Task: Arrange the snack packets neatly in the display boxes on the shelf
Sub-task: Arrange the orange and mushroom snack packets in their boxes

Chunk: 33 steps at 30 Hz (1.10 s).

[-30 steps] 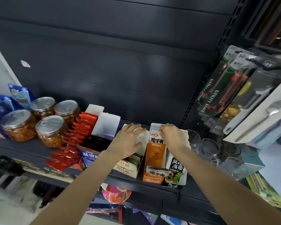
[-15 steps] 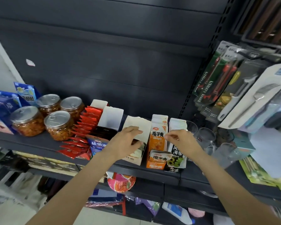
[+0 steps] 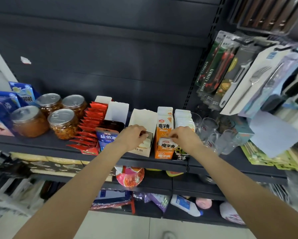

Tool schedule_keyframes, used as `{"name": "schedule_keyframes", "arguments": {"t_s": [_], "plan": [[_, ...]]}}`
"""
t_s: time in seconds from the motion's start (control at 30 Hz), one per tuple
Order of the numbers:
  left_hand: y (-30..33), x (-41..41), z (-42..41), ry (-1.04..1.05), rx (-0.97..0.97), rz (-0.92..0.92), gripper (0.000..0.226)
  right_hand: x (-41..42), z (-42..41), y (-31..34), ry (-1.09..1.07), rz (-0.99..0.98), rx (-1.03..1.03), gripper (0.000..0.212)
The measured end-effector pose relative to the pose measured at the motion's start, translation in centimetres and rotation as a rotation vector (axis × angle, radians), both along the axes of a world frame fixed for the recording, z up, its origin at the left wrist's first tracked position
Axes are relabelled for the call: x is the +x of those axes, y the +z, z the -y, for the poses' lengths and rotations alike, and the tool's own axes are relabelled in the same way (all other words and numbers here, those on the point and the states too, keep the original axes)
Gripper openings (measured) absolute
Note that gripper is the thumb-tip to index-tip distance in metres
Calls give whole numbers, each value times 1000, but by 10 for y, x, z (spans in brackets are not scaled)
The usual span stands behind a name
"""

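Several display boxes stand in a row on the dark shelf (image 3: 41, 144). My left hand (image 3: 131, 135) reaches into the white box (image 3: 143, 118), its fingers curled round pale packets (image 3: 145, 144) at the box's front. My right hand (image 3: 183, 137) pinches the top of a white-and-orange packet (image 3: 167, 144) at the front of the orange box (image 3: 162, 155). Taller orange packets (image 3: 164, 123) stand behind it. A black box (image 3: 181, 156) with white packets (image 3: 183, 118) sits right of it, partly hidden by my right wrist.
Red packets (image 3: 91, 121) and a blue-labelled box (image 3: 106, 137) stand left of the white box. Jars (image 3: 63, 123) fill the shelf's left side, glass mugs (image 3: 212, 130) its right. Packaged knives and forks (image 3: 231, 75) hang at right. Lower shelves hold bowls and bottles.
Both hands have drawn back from the rear of the boxes to their fronts. The camera has tilted, so the shelf now sits higher in view.
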State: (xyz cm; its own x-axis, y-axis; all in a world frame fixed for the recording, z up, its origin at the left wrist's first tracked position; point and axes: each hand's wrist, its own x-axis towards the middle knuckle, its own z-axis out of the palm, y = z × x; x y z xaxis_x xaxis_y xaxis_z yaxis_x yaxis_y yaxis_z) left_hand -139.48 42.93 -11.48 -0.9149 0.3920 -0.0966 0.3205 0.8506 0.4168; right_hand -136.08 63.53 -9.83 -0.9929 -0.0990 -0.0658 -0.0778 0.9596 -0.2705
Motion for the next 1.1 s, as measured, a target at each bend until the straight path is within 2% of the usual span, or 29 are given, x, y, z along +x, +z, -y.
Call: {"name": "schedule_keyframes", "arguments": {"t_s": [0.1, 0.27, 0.4, 0.57, 0.7, 0.8, 0.9, 0.97, 1.03, 1.1], "plan": [[5, 5, 0, -11, 69, 31, 41, 2, -1, 4, -30, -38, -98, 19], [28, 15, -8, 11, 431, 66, 33, 9, -14, 35, -145, -278, -298, 13], [44, 15, -17, 161, 753, 279, 29, 18, -26, 70, -246, -473, -558, 11], [54, 12, -25, 260, 904, 505, 36, 24, -32, 83, -274, -427, -959, 14], [63, 8, -17, 429, 1251, 641, 33, 30, -35, 82, -221, -366, -1101, 18], [66, 9, -10, 447, 1285, 615, 25, 32, -38, 76, -161, -365, -1096, 17], [67, 13, -5, 406, 1269, 540, 17, 34, -39, 67, -150, -391, -1040, 32], [70, 17, -1, 341, 1278, 485, 20, 33, -38, 61, -155, -386, -1044, 39], [73, 22, 2, 255, 1229, 427, 29, 33, -35, 58, -171, -300, -1210, 42], [75, 25, 5, 178, 1101, 336, 38, 32, -33, 58, -182, -222, -1352, 45]]}}
